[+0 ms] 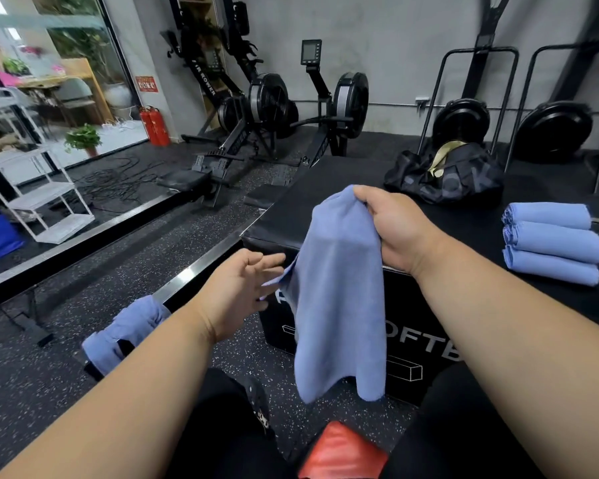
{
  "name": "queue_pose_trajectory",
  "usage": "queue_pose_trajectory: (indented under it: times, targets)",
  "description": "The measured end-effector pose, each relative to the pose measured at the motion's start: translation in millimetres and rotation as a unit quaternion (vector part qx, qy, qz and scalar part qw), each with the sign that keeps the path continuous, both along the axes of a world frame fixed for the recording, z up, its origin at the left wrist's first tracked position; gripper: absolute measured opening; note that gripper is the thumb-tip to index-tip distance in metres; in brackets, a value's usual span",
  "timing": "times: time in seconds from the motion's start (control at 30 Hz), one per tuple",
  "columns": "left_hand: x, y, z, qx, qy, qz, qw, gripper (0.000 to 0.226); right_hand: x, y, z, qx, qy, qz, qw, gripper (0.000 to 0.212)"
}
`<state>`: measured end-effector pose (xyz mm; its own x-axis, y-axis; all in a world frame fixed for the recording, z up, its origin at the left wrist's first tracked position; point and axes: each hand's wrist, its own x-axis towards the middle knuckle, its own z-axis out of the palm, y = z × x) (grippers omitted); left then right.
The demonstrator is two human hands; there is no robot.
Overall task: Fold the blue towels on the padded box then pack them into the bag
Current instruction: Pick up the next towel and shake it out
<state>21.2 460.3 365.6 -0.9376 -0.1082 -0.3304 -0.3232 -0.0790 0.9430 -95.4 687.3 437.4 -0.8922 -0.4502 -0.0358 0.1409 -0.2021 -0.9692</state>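
My right hand (393, 226) grips the top of a blue towel (339, 299), which hangs loose in front of the black padded box (325, 191). The fingers of my left hand (242, 288) are spread, their tips at the towel's left edge. Three folded blue towels (552, 243) lie side by side on the right of the box top. At the back of the box sits a black duffel bag (446, 174), unzipped with a pale lining showing. More crumpled blue towels (125, 330) lie low on the left, partly hidden behind my left forearm.
Rowing machines (267, 108) stand beyond the box on the speckled floor, and fan bikes (464, 119) behind the bag. A metal rail (194, 267) runs along the floor left of the box. White shelves (38, 198) and red fire extinguishers (154, 124) stand far left. Something red (339, 451) lies between my knees.
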Motion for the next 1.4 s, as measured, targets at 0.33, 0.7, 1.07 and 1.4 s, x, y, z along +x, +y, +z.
queue_pose_trajectory:
  times: [0.33, 0.7, 1.07, 1.4]
  targets:
    - [7, 10, -67, 0.018, -0.134, -0.01, 0.991, 0.067, 0, -4, 12, -0.083, -0.023, 0.053, 0.995, 0.014]
    - [-3, 19, -96, 0.202, -0.116, -0.015, 0.972, 0.084, -16, 12, 20, -0.119, 0.016, 0.154, 0.981, 0.023]
    - [-23, 1, -55, 0.262, -0.002, 0.111, 0.959, 0.064, -27, 31, 7, -0.149, 0.012, 0.161, 0.976, 0.016]
    - [-30, 37, -44, 0.294, -0.021, 0.06, 0.954, 0.048, -17, 31, 7, -0.147, 0.002, 0.186, 0.972, 0.013]
